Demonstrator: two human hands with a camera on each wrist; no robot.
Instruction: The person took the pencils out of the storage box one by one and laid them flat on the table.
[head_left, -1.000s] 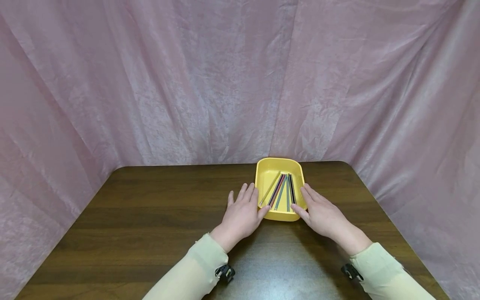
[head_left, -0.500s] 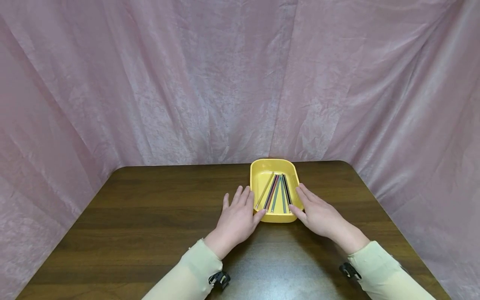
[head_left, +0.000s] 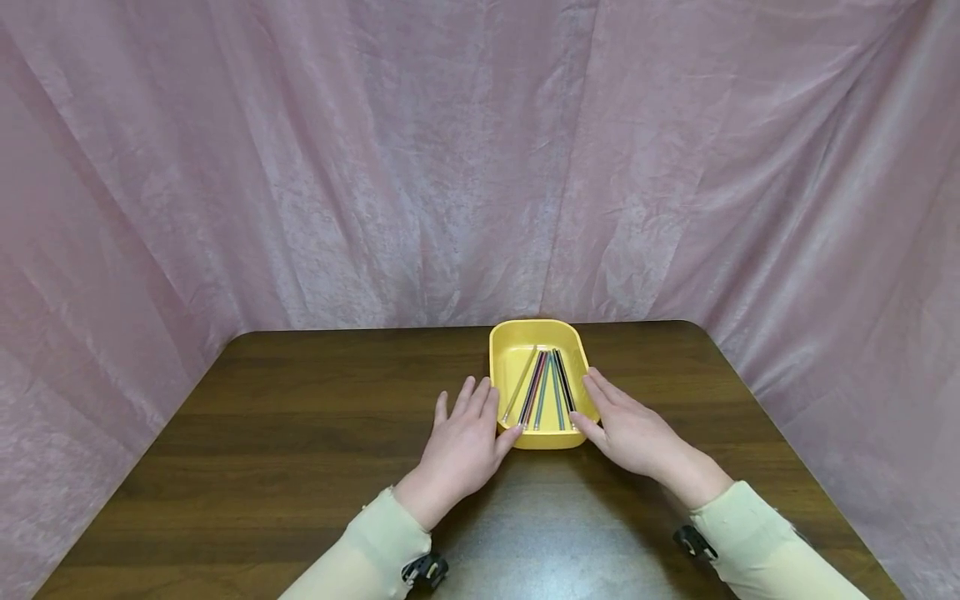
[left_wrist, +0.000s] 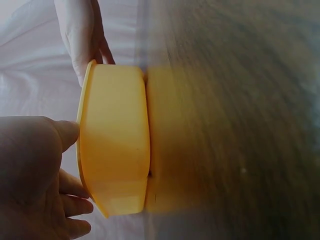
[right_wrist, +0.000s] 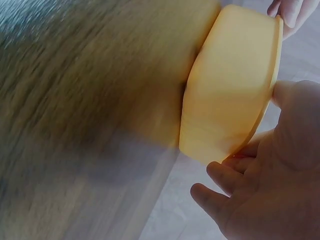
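Note:
A yellow plastic tray (head_left: 543,441) sits on the table near its far edge. Several thin pencils (head_left: 545,383) in pale yellow, dark, red and blue-green lie spread in it. My left hand (head_left: 459,450) is at the tray's left side, fingers straight against it and thumb at the near rim. On the opposite side my right hand (head_left: 637,437) touches the tray with extended fingers, its thumb also at the near rim. In the left wrist view the tray wall (left_wrist: 115,135) stands between both hands. From the right wrist, the tray's outer side (right_wrist: 225,85) shows, but its contents are hidden.
The dark wooden table (head_left: 300,433) spreads out around the tray, mostly to the left and in front. A pink curtain (head_left: 420,167) hangs close behind the far edge. Small black devices (head_left: 425,571) are strapped at both wrists.
The tray, with the pencils in it, has slid left and slightly nearer across the table. Both hands have moved left with it, keeping their places at its sides.

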